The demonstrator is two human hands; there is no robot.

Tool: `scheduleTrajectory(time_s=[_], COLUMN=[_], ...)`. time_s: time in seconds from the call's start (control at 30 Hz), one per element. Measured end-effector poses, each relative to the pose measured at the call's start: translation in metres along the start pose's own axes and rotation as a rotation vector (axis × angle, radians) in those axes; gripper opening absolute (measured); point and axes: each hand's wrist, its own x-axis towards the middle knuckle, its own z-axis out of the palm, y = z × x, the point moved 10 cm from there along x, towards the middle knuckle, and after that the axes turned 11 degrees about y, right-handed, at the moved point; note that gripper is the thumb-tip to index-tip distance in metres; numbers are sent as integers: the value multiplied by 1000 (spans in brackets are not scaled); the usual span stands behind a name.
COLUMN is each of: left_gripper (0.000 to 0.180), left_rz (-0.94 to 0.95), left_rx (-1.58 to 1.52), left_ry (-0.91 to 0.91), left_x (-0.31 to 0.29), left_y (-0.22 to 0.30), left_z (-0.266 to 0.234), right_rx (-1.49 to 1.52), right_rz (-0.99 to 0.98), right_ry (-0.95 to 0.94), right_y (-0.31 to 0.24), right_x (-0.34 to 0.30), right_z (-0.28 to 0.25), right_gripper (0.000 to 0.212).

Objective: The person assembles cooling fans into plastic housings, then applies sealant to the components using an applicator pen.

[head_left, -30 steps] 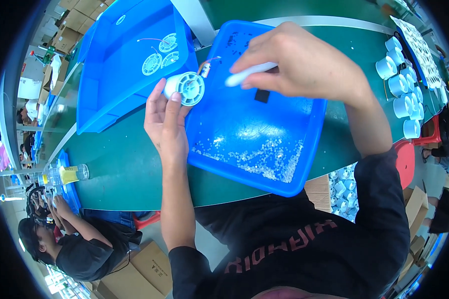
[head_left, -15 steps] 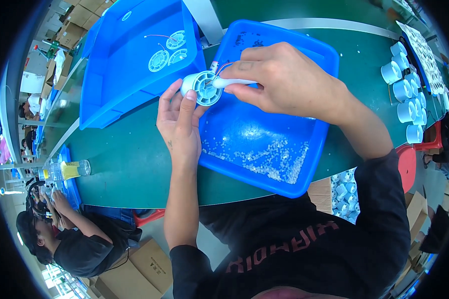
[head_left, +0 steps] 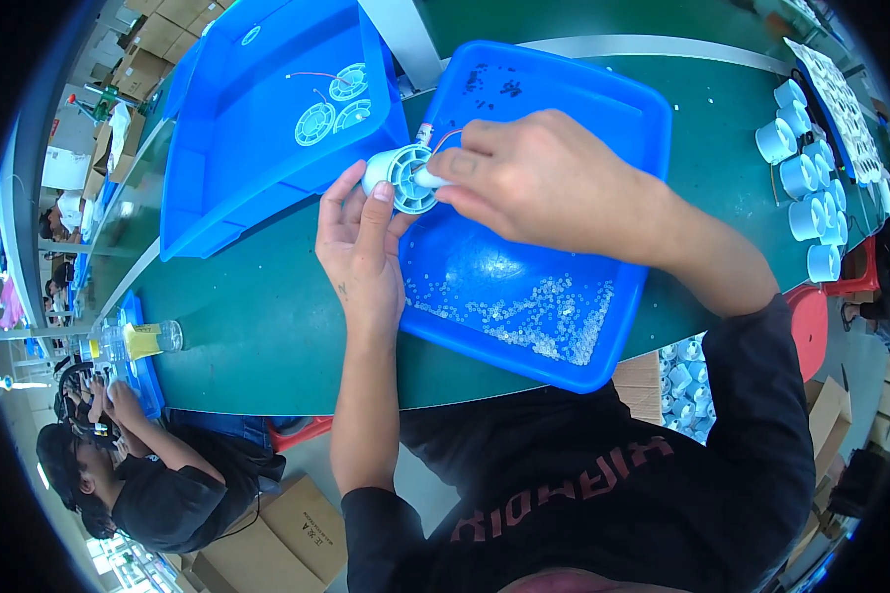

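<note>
My left hand [head_left: 363, 257] is closed round a white cup-shaped plastic housing [head_left: 379, 170], tilted so its spoked round end faces right. My right hand [head_left: 554, 178] pinches a white round-tipped stick [head_left: 428, 178], its tip at the middle of the spokes. My fingers hide most of the stick. A thin red wire [head_left: 446, 136] loops up beside the right fingertips. Both hands are above the left side of a shallow blue tray [head_left: 653, 138], which holds many small clear pieces [head_left: 554, 321] along its near side and dark bits [head_left: 509, 89] at the far end.
A deeper blue bin [head_left: 237, 168] at left holds several white spoked discs [head_left: 314, 124], some wired. White cups [head_left: 799, 178] crowd the table's right edge beside a panel [head_left: 831, 109]. A bottle [head_left: 168, 336] stands at left, near a co-worker [head_left: 168, 484]. Below the edge, a carton [head_left: 684, 385] holds white cups.
The stick has turned from lying sideways to pointing more into the spoked end, and my right fingers have come closer to the housing. My left hand still holds it.
</note>
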Motion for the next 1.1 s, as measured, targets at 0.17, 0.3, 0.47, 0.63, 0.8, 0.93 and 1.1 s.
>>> scheduleTrajectory(time_s=[0.17,0.3,0.47,0.63,0.8,0.93,1.1], left_gripper=[31,27,24,22,21,22,30], left_rz=[-14,70,50,38,38,90,170], left_rx=[-119,131,131,144,179,124,-49], left_ry=[157,295,293,314,299,255,230], left_x=[3,-2,-4,-4,-3,4,9], left_y=[-5,3,3,1,2,0,15], left_z=[-16,-26,-23,-23,-22,-25,-31], right_rx=[-108,-162,-162,-135,-114,-11,240], right_rz=[-119,-145,-111,-96,-85,35,259], right_ry=[47,53,40,36,13,5,-1], right_y=[-39,-65,-63,-58,-54,-38,-17], right_x=[-13,-26,-25,-23,-22,-17,-4], right_z=[16,25,25,26,28,28,-17], right_gripper=[21,31,40,40,37,28,22])
